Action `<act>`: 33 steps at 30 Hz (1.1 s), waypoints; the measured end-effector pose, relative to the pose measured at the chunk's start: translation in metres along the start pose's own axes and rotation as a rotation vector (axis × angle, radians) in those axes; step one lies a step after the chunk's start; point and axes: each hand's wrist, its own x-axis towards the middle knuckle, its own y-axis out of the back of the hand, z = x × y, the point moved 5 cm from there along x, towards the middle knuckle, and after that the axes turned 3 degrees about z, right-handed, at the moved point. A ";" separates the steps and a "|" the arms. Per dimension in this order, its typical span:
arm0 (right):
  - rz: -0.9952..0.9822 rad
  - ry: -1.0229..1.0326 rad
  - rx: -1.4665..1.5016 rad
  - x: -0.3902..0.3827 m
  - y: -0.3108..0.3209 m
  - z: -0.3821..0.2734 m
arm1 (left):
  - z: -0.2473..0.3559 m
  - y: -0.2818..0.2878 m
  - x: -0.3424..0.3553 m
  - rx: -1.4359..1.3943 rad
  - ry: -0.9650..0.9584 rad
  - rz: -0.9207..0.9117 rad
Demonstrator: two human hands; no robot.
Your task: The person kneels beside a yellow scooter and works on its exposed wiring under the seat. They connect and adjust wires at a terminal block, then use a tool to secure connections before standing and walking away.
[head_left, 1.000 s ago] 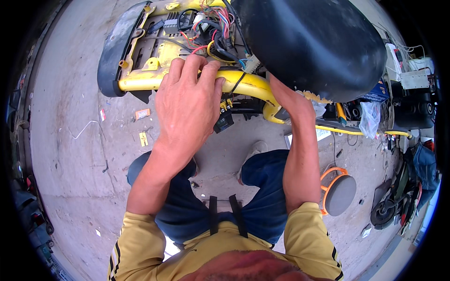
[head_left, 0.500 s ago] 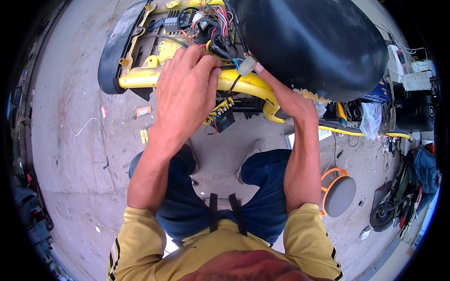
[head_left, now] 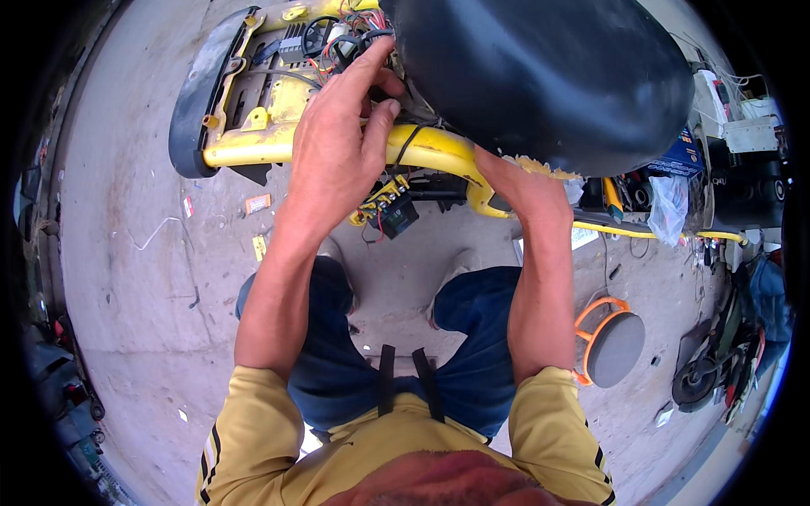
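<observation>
My left hand (head_left: 342, 139) reaches over the yellow tube frame (head_left: 253, 148) of a small vehicle, into the wiring (head_left: 350, 38) beside a black padded seat (head_left: 540, 76). Its index finger is stretched out and its thumb stands apart; nothing shows held between them. My right hand (head_left: 519, 181) goes in under the torn near edge of the seat, where its fingers are hidden. A finned metal box (head_left: 292, 44) sits on the frame left of the wires. Below the tube hangs a black box (head_left: 399, 218) beside a yellow-and-black terminal piece (head_left: 381, 199).
At right, a clear plastic bag (head_left: 668, 211), a blue box (head_left: 677, 158) and a yellow-and-black tool (head_left: 613, 200) lie along the vehicle. A round stool (head_left: 614, 349) with orange legs stands on the floor. Small scraps, including an orange packet (head_left: 257, 203), lie at left.
The pale connector with blue wires, earlier at my right thumb, is out of sight. My right hand has gone under the seat; my left index finger has stretched out toward the seat. The view has shifted slightly.
</observation>
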 end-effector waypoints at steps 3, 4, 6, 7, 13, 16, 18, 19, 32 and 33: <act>-0.019 -0.035 0.091 -0.014 0.004 -0.004 | -0.002 -0.002 0.001 0.005 0.002 0.015; 0.001 0.079 0.066 -0.012 0.002 -0.001 | 0.000 -0.002 0.002 0.017 0.012 0.009; 0.023 0.247 0.010 -0.008 -0.006 0.011 | 0.004 -0.005 0.003 0.096 -0.046 -0.029; 0.027 0.302 -0.020 -0.008 -0.007 0.010 | 0.005 -0.007 0.004 0.163 -0.114 -0.061; 0.066 0.261 0.050 -0.004 -0.008 0.015 | 0.011 -0.015 0.006 0.348 -0.132 -0.127; 0.082 0.235 0.020 -0.008 -0.004 0.008 | 0.010 -0.016 0.006 0.365 -0.161 -0.108; 0.080 0.106 0.100 -0.011 0.002 0.002 | 0.011 -0.016 0.005 0.376 -0.165 -0.101; 0.116 0.173 0.064 -0.010 0.002 0.000 | 0.012 -0.016 0.005 0.379 -0.156 -0.103; 0.217 0.244 0.056 0.001 -0.002 0.000 | 0.020 -0.015 0.007 0.500 -0.276 -0.070; 0.207 0.226 0.059 0.000 0.000 -0.002 | 0.021 -0.018 0.007 0.572 -0.295 -0.063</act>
